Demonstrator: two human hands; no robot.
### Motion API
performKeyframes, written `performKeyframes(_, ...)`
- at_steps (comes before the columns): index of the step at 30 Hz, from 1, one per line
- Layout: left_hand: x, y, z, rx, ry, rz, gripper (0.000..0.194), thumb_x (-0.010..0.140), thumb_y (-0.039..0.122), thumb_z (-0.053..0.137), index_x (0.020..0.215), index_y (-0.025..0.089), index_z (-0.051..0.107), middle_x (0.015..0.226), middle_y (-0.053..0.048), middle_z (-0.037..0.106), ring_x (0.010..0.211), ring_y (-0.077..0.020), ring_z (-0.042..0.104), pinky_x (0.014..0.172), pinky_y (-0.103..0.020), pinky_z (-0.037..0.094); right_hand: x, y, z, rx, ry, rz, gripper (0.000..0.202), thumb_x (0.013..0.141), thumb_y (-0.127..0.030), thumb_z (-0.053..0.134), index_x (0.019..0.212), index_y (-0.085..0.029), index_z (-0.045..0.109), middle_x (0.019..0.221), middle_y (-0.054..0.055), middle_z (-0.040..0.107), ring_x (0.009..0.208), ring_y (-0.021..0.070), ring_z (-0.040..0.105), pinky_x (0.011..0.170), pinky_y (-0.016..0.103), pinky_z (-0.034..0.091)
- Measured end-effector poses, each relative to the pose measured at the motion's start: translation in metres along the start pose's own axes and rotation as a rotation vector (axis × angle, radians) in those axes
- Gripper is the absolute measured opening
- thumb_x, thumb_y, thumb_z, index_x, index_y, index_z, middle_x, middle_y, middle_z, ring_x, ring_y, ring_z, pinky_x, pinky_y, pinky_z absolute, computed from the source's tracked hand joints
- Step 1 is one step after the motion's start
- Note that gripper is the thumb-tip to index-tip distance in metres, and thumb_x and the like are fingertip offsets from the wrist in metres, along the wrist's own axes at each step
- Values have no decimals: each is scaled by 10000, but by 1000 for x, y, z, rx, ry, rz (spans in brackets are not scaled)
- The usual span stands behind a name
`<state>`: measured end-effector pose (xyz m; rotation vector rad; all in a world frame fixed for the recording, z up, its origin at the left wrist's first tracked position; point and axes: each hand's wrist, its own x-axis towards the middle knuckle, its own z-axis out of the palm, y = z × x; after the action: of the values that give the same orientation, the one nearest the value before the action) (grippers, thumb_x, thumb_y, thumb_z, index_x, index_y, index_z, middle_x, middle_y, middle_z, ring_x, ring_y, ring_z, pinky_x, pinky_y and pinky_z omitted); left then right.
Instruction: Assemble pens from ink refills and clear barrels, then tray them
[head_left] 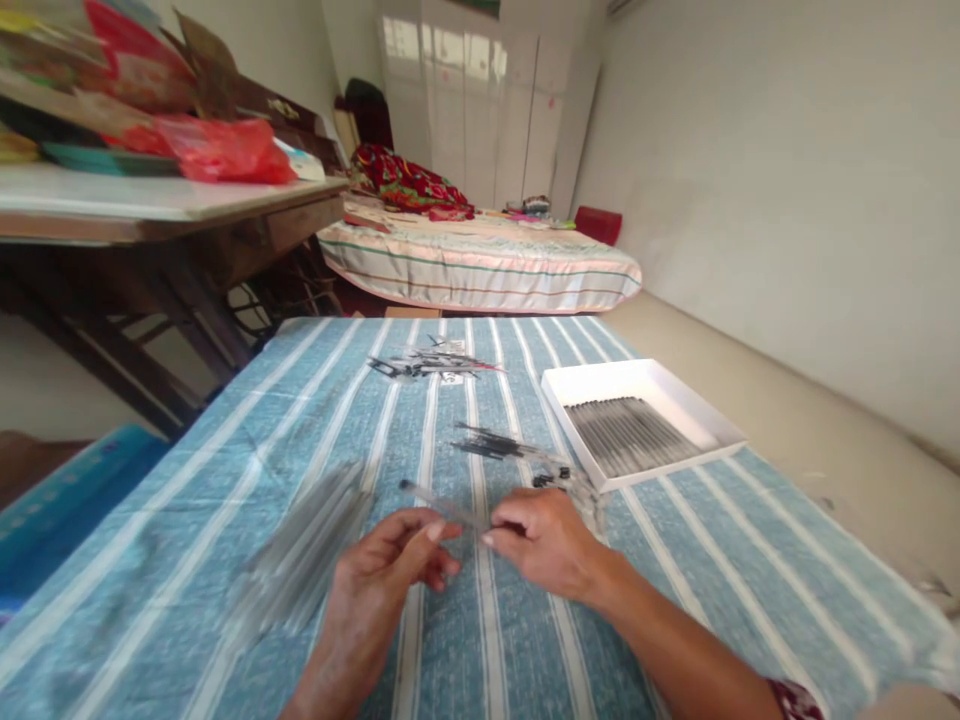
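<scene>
Head view: left of the white box [600, 380], my right hand's [551, 540] grip pinches a pen [442, 502] by one end, apparently leaving its dark tip [406, 485] free; whether my left hand [382, 570] grasps it, I can't tell.

Soft, fairly bright light fills the room, with window-shaped glare on the glossy wardrobe [495, 130] at twelve o'clock. Shadow darkens the desk's [232, 198] underside at nine. Blur smears the translucent tubes [307, 550] at eight; wide-angle distortion stretches the edges.
</scene>
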<state>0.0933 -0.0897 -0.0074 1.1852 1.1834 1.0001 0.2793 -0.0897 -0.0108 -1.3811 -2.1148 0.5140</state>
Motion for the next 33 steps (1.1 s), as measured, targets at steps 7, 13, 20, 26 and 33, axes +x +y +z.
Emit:
performKeyframes(7,1,2,3,100,9,13,170,691,387,639,679,219,664,580,0,665,520,-171,572,507,-267,467,-8,73,-77,-406,182,435,238,805,-335,515,668,-210,665,693,15,649,678,149,567,589,239,336)
performKeyframes(13,3,-4,7,141,-8,-8,149,663,360,651,650,211,644,611,-6,675,510,-173,586,481,-265,465,-28,131,-121,-516,113,710,239,774,-362,522,697,-214,693,674,33,655,689,189,584,555,261,336)
performKeyframes(20,8,-18,6,201,-32,-41,267,640,449,639,675,185,641,591,-16,669,515,-176,602,473,-258,464,-19,118,-104,-400,79,655,235,764,-345,537,680,-191,694,625,26,638,631,159,575,550,247,361)
performKeyframes(26,6,-21,10,187,54,19,260,640,442,622,664,183,625,563,-1,644,480,-156,578,439,-240,427,1,100,-89,-464,14,643,251,768,-358,525,685,-197,698,651,36,664,639,153,585,544,237,345)
performKeyframes(33,3,-17,9,220,34,23,169,677,352,603,644,186,606,493,16,608,481,-157,580,450,-234,423,7,93,-81,-559,-19,663,363,793,-438,465,676,-187,700,715,91,690,708,207,618,520,263,329)
